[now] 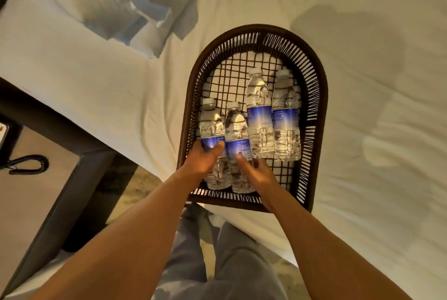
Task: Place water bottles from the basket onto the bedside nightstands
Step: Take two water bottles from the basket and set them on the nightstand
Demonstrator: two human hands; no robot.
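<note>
Reaching into the dark woven arch-shaped basket (314,96) on the white bed (96,62), the left hand (202,160) curls around one clear blue-labelled plastic water bottle (212,130); the right hand (256,174) touches its neighbour (237,130), grip unclear. Pickup stage; next, lift both toward the nightstand (36,191).

Two bare forearms without sleeves, left hand (204,158) and right hand (257,174) bare of rings or gloves, loose grey-blue patterned trousers (217,258) below the basket (314,96)

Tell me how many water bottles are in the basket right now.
4, all lying in the basket: far-left bottle under the left hand, second bottle at the right hand, third bottle, far-right bottle. None seems hidden.
</note>
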